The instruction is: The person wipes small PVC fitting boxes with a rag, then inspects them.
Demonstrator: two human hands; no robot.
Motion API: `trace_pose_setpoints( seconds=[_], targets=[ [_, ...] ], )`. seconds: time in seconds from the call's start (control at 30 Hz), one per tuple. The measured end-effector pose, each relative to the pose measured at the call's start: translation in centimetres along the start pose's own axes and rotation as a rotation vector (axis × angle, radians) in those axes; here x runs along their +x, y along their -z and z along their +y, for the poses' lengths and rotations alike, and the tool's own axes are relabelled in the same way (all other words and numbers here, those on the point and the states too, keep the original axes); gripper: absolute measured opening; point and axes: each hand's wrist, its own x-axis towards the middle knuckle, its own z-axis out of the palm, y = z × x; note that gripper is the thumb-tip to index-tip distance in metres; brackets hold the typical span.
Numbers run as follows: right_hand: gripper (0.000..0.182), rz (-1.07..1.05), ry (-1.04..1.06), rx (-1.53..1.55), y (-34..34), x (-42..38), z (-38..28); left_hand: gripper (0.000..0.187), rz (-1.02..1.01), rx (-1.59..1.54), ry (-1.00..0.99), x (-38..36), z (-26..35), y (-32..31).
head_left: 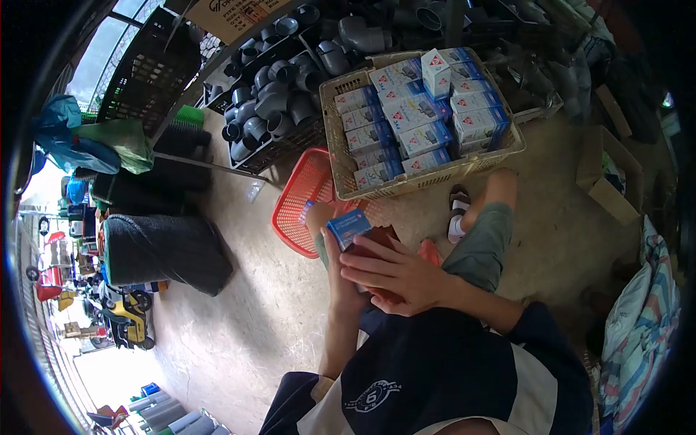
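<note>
My left hand [338, 279] is closed around a small blue and white box [349, 226] in front of my body. Over the box's side lies my right hand [401, 273], its fingers wrapped on a reddish-brown piece that looks like cloth [382, 238] and presses against the box. Part of the box is hidden behind the fingers and the brown piece. Beyond my hands stands a beige plastic crate [424, 183] holding several similar blue and white boxes [415, 109]. One small box [436, 75] stands upright on top of the others.
A red plastic basket [293, 190] sits on the floor left of the beige crate. Behind it, a black crate holds grey pipe fittings [272, 101]. At left stands a dark mesh roll [165, 250]; at right are an open cardboard box [607, 174] and a striped sack [641, 319].
</note>
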Motion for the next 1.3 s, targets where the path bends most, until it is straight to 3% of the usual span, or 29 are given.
trace_pose_setpoints(
  seconds=[0.03, 0.1, 0.17, 0.3, 0.37, 0.43, 0.5, 0.6, 0.67, 0.8, 0.83, 0.93, 1.07, 1.13, 1.23, 1.3],
  targets=[
    [0.074, -0.054, 0.065, 0.003, 0.4, 0.3, 0.7, 0.063, -0.080, -0.250, 0.030, 0.0, -1.2, 3.0],
    [0.073, -0.126, 0.154, 0.026, 1.4, 1.2, 1.7, 0.062, -0.107, -0.357, 0.062, -0.2, -1.9, 4.1],
    [0.072, -0.169, 0.199, 0.061, 3.0, 2.3, 2.0, 0.062, -0.006, -0.080, 0.065, -0.8, -1.7, 1.6],
    [0.067, 0.084, -0.036, 0.066, 2.1, 2.7, 3.5, 0.061, 0.192, 0.458, 0.051, -1.5, -1.3, -3.8],
    [0.068, 0.286, -0.164, 0.207, 0.6, 3.1, 2.6, 0.061, 0.251, 0.421, -0.046, -1.0, -1.5, -4.5],
    [0.066, 0.242, -0.174, 0.197, -0.5, 2.9, 0.8, 0.061, 0.280, 0.441, -0.135, -0.3, -1.8, -2.3],
    [0.060, 0.120, -0.128, 0.164, -0.4, 2.2, -0.5, 0.062, -0.012, 0.377, -0.153, 0.8, 1.2, 1.2],
    [0.060, 0.048, -0.113, 0.211, -0.3, 1.2, -1.1, 0.068, 0.146, 0.381, -0.235, 1.1, 2.7, -2.4],
    [0.061, 0.140, -0.179, 0.265, -0.5, 1.1, 0.2, 0.074, 0.218, 0.441, -0.339, 1.0, 1.5, -4.3],
    [0.062, 0.379, -0.294, 0.309, -0.3, 1.6, 2.0, 0.070, 0.033, 0.710, -0.227, -0.3, -0.2, -4.4],
    [0.062, 0.450, -0.305, 0.332, -0.3, 1.9, 2.3, 0.069, 0.143, 0.767, -0.113, -0.7, -0.6, -3.3],
    [0.063, 0.560, -0.381, 0.573, 0.2, 2.6, 2.6, 0.069, 0.170, 0.707, -0.286, -0.6, -1.1, -2.8],
    [0.062, 0.468, -0.348, 0.544, -1.3, 1.1, -0.3, 0.070, 0.200, 0.606, -0.504, -0.3, -1.9, -2.8],
    [0.061, 0.437, -0.370, 0.590, -1.8, 0.2, -0.5, 0.068, 0.200, 0.425, -0.387, -0.9, -0.8, -3.6],
    [0.059, 0.473, -0.692, 1.331, 0.2, 0.3, -0.1, 0.065, 0.090, 0.261, -0.219, -1.2, -0.3, -2.1],
    [0.057, 0.543, -0.541, 1.384, 0.2, 0.4, 0.6, 0.064, 0.115, 0.504, -0.095, -1.1, 0.1, -1.6]
  ],
)
